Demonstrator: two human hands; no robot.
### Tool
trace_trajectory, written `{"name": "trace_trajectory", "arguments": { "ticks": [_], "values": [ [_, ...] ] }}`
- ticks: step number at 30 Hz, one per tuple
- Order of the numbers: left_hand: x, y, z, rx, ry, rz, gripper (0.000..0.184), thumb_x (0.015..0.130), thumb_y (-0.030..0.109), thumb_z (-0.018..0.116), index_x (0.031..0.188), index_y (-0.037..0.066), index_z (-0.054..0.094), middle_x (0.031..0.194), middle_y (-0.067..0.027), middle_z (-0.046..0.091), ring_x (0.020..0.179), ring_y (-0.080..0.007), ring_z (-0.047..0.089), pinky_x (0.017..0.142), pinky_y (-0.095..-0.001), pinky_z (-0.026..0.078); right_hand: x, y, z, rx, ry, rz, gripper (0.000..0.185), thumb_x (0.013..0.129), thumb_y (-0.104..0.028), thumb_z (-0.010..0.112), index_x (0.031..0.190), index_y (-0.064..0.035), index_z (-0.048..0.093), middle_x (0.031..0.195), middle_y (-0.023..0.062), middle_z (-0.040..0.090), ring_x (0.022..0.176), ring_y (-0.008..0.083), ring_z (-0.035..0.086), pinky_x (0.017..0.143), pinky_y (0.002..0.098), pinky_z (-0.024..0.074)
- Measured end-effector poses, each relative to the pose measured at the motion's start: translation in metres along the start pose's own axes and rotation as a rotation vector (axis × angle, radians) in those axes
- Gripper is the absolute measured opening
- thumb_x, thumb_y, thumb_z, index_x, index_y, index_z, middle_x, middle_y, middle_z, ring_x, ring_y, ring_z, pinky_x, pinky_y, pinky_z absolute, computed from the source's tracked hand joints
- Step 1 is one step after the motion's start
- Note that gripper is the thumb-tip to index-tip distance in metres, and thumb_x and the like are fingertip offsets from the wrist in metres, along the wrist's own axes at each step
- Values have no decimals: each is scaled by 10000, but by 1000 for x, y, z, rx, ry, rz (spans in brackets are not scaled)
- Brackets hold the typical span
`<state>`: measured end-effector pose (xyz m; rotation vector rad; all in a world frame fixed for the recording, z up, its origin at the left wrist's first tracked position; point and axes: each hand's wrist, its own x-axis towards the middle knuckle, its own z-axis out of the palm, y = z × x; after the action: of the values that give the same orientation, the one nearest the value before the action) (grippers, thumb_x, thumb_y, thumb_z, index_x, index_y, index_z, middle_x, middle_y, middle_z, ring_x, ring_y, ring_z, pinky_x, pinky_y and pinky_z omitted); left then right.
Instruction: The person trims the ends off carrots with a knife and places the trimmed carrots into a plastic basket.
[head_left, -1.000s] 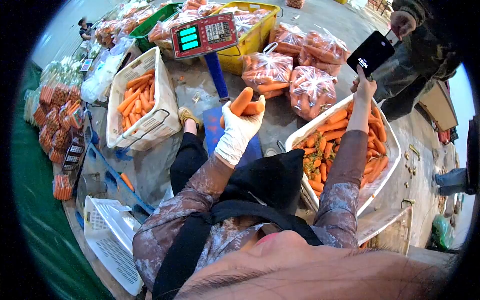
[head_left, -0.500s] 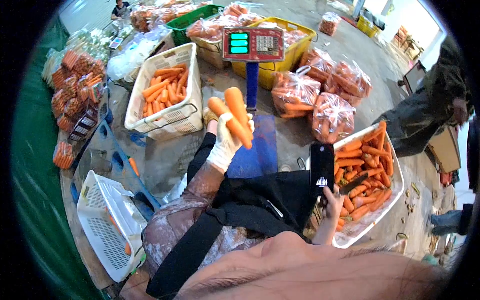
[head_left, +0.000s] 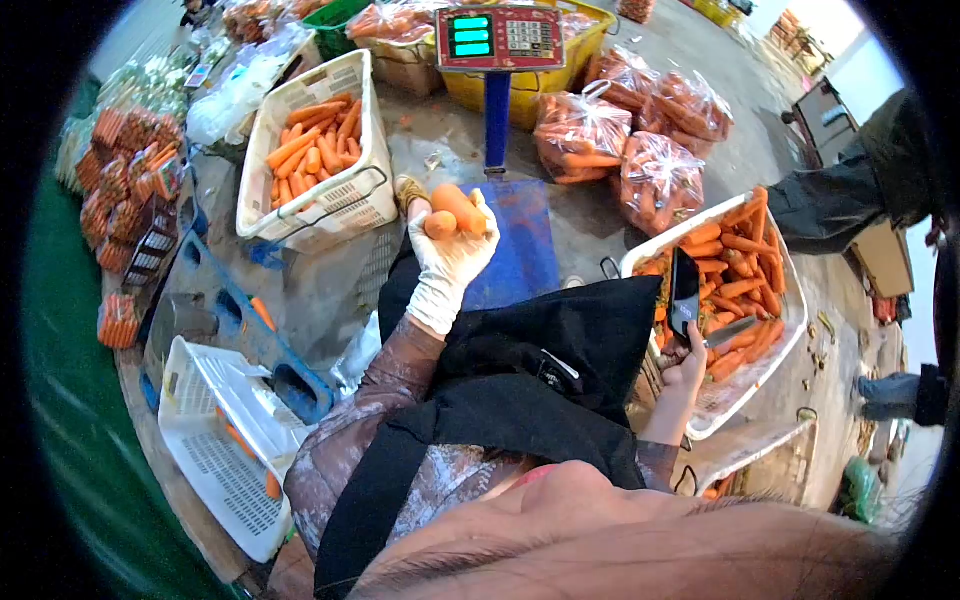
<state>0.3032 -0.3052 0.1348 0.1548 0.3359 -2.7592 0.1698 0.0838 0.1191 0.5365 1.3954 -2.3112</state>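
Note:
My left hand [head_left: 448, 265], in a white glove, is closed around two thick orange carrots [head_left: 460, 207], their ends facing me, between my lap and the scale's blue platform [head_left: 525, 230]. Bare, my right hand [head_left: 682, 368] grips a dark smartphone [head_left: 685, 285], its screen seen at an angle. A knife blade [head_left: 732, 331] sticks out beside the same hand; its handle is hidden, apparently in the fingers. Just beyond lies a white crate [head_left: 800, 335] full of loose carrots [head_left: 740, 285].
The scale's red display [head_left: 500, 38] stands ahead on a blue post. A white crate [head_left: 360, 210] of carrots is left of it, bagged carrots [head_left: 660, 185] right. A tipped white basket [head_left: 225, 480] lies at lower left. Another person's leg [head_left: 815, 205] is at right.
The carrots in my left hand have tilted, now pointing more toward me, and sit slightly lower. My right hand has turned the phone and moved it slightly right and up. The view has shifted.

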Motion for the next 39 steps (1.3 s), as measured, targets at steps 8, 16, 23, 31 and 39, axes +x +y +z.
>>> {"name": "trace_trajectory", "arguments": {
  "ticks": [8, 16, 23, 31, 39],
  "values": [
    [1, -41, -2, -107, 250, -108, 563, 685, 414, 577, 1050, -3, 485, 985, -172, 550, 891, -296, 561, 713, -393, 473, 56, 24, -56, 276, 382, 13, 212, 823, -271, 679, 889, -110, 558, 589, -20, 488, 398, 73, 366, 354, 201, 290],
    [0, -76, 34, -98, 254, -233, 608, 620, 347, 719, 1036, -33, 490, 948, -138, 533, 832, -228, 522, 726, -327, 452, -37, 24, 84, -1071, 69, -1469, 183, 772, -165, 673, 649, -101, 552, 523, 36, 485, 454, 168, 464, 438, 308, 350],
    [17, -120, 37, 40, 252, -361, 580, 648, 280, 704, 1075, -36, 472, 987, -164, 526, 826, -252, 515, 759, -360, 461, -27, 11, 122, -1247, 29, -1576, 242, 776, -181, 664, 604, -94, 519, 541, 52, 500, 511, 231, 526, 494, 353, 399],
    [54, -207, 29, 195, 362, -447, 440, 720, 287, 594, 1002, -37, 499, 976, -208, 556, 896, -315, 565, 817, -407, 473, 7, -14, 73, -1232, 304, -1459, 306, 813, -249, 624, 575, -109, 492, 534, 54, 508, 505, 238, 542, 491, 362, 417],
    [85, -299, -6, 323, 426, -557, 367, 728, 282, 567, 941, -13, 521, 895, -169, 551, 857, -295, 558, 801, -402, 464, 38, -31, 3, -1173, 493, -1299, 257, 809, -225, 612, 598, -106, 526, 569, 78, 559, 544, 262, 584, 490, 383, 438]
  ]
}}
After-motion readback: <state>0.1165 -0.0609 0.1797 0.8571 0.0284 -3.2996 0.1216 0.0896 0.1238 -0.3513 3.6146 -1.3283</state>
